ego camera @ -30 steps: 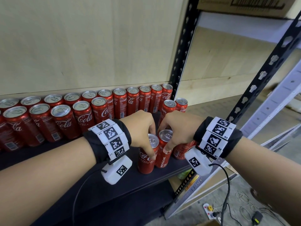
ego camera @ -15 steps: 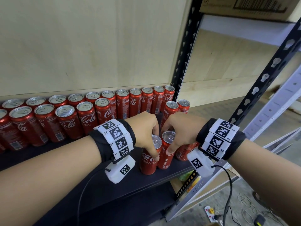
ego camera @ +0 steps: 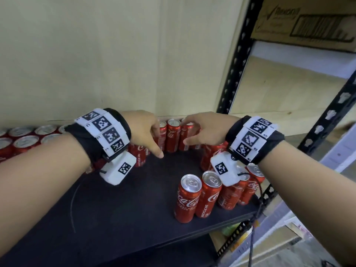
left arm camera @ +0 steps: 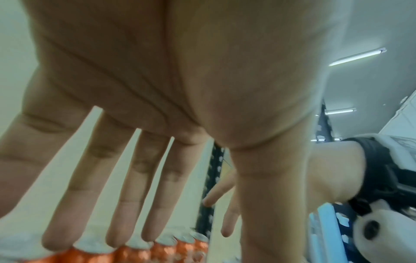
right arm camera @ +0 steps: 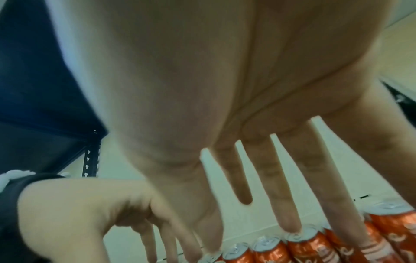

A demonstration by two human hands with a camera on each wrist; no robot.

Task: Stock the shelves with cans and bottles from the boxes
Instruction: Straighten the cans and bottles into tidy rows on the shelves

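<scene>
Red cans (ego camera: pixel 174 134) stand packed along the dark shelf (ego camera: pixel 119 205), 4 more (ego camera: pixel 189 196) near its front edge. Left hand (ego camera: pixel 143 130) and right hand (ego camera: pixel 207 130), both spread and empty, reach over the back row; a careless sweep could topple neighbours

Back cans (ego camera: pixel 173 134) — hands hide some.
</scene>
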